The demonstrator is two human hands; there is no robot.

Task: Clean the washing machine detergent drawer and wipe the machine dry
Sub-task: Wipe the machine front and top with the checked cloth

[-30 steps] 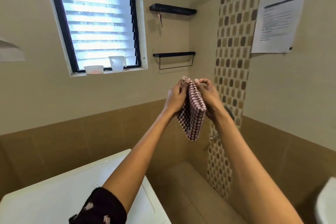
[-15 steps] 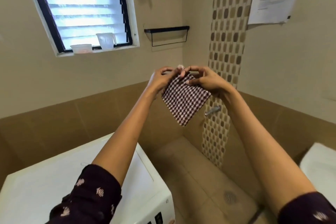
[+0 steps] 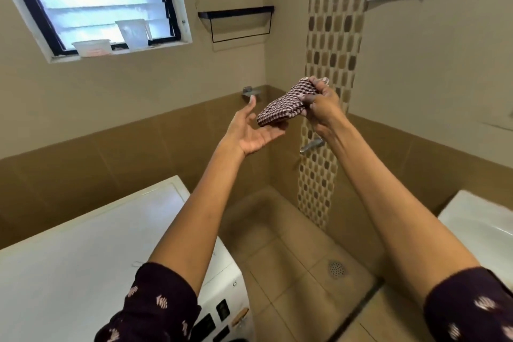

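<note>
A folded maroon-and-white checked cloth (image 3: 280,105) hangs in the air in front of me. My right hand (image 3: 319,104) pinches its upper end with curled fingers. My left hand (image 3: 249,130) is spread palm up just under the cloth's lower end, fingers straight, holding nothing. The white washing machine (image 3: 83,244) stands at the lower left, its flat top bare and its control panel (image 3: 219,314) facing right. The detergent drawer is not clearly visible.
A tiled floor with a round drain (image 3: 336,269) lies between the machine and a white fixture (image 3: 483,228) at the right. A metal tap (image 3: 312,145) sticks out of the mosaic wall strip. Two plastic containers (image 3: 111,39) sit on the window sill; a black shelf (image 3: 236,12) hangs beside it.
My left hand let go of the cloth and opened palm up beneath it. My right hand now holds the cloth alone, bunched and folded. The view tilted further down.
</note>
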